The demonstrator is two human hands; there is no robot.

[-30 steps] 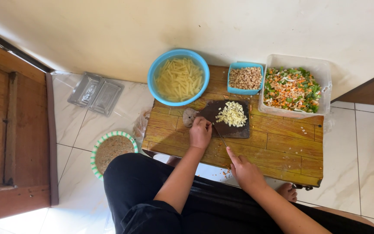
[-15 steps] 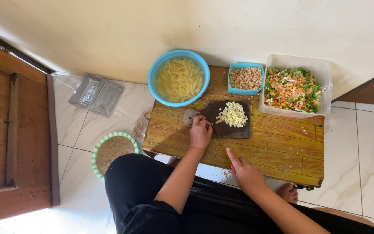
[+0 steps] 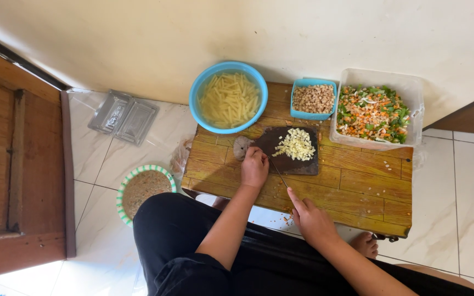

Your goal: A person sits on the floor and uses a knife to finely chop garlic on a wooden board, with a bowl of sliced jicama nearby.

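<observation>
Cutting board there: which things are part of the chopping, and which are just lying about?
In use: cutting board, chopped pieces, knife, left hand, right hand.

Lying about: pasta bowl, tub of mixed vegetables, small blue tub, foil trays, striped bowl.

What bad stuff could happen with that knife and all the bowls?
The left hand rests on the dark cutting board close to the thin knife that the right hand holds, so a slip might nick the fingers. The pile of chopped pale bits could scatter off the board. The blue bowl of pasta overhangs the low wooden table and might tip.
</observation>
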